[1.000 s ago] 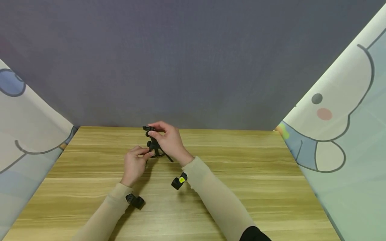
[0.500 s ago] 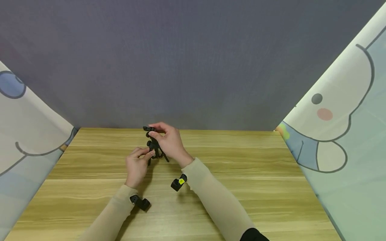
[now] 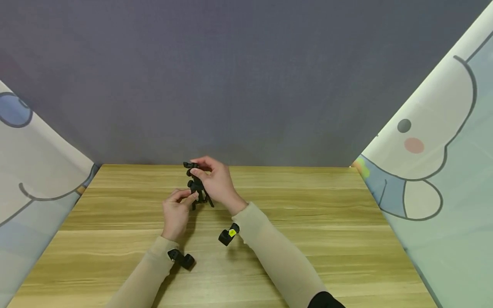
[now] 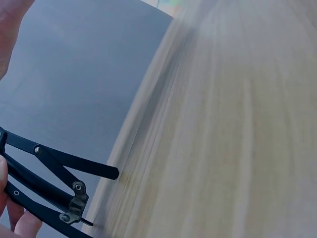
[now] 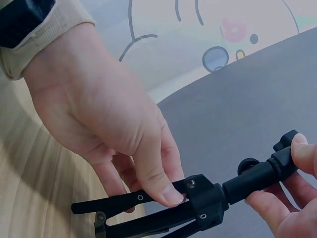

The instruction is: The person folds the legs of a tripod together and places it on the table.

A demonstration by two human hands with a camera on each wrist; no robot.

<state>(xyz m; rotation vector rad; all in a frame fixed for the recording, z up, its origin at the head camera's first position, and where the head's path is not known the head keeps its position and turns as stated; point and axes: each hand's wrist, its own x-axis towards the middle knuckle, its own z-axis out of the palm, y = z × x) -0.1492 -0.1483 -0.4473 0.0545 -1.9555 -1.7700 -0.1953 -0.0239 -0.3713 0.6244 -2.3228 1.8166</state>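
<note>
Right wrist — we're pinching a slim black tripod point(image 5: 210, 201) along its axis: left fingers point(image 5: 168, 192) by legs point(image 5: 111, 204), right fingers point(image 5: 272, 212) on stem point(image 5: 250, 186).

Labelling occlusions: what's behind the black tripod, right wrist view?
Behind the tripod: grey panel past its column, wooden table past one leg's end. One finger of the left hand passes behind that leg, partly hidden. Anything directly behind the black parts is covered.

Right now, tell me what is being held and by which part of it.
A black tripod: the right grip holds its upper column, the left grip pinches a leg near the hub.
</note>
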